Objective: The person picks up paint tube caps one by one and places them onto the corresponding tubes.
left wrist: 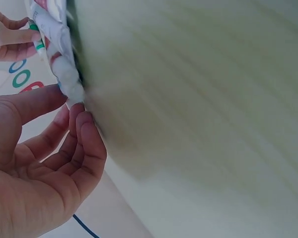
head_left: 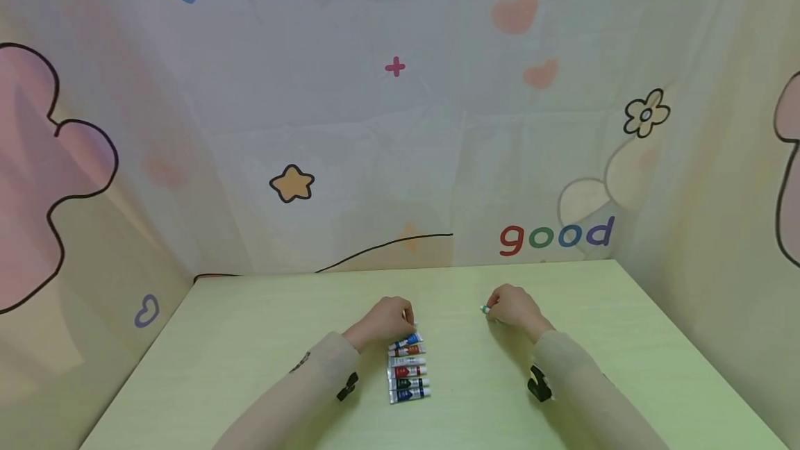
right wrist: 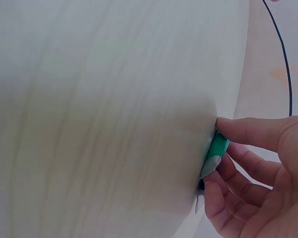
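A column of paint tubes (head_left: 407,371) lies on the table, with blue, orange-red, white, red, dark green and dark blue labels. At its far end my left hand (head_left: 384,319) pinches the end of a whitish paint tube (left wrist: 69,79) between thumb and fingers; most of that tube is hidden by the hand in the head view. To the right, apart from the column, my right hand (head_left: 514,307) grips a green paint tube (right wrist: 217,150) low at the table surface. A dark and silver piece (right wrist: 200,193) shows below the green label, partly covered by the fingers.
The pale wooden table (head_left: 262,318) reaches back to a printed cloth backdrop (head_left: 350,123) with hearts, a star and the word "good". Cloth also hangs along both sides. Dark straps (head_left: 539,384) sit at the wrists.
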The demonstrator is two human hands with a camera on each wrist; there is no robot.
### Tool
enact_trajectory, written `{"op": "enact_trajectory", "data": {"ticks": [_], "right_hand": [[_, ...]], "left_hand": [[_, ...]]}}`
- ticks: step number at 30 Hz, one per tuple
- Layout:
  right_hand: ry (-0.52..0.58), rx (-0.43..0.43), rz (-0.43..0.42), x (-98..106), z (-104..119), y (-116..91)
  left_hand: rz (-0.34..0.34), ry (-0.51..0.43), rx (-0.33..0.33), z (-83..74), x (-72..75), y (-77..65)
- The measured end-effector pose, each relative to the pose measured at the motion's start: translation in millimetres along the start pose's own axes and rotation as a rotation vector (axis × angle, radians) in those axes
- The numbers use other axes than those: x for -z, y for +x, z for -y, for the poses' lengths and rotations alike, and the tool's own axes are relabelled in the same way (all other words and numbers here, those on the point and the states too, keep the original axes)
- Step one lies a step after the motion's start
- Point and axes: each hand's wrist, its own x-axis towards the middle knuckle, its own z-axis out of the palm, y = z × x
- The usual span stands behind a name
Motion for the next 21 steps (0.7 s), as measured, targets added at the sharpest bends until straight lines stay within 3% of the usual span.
{"op": "enact_trajectory", "data": {"ticks": [9, 21], "right_hand": [[-0.009, 0.006, -0.01, -1.0, -2.7, 1.8], [0.028, 0.005, -0.009, -2.0, -5.2, 2.3]], "left_hand": [[0.014, -0.009, -0.013, -6.5, -5.8, 4.2], [0.013, 0.009, -0.015, -0.9, -1.3, 2.3]]}}
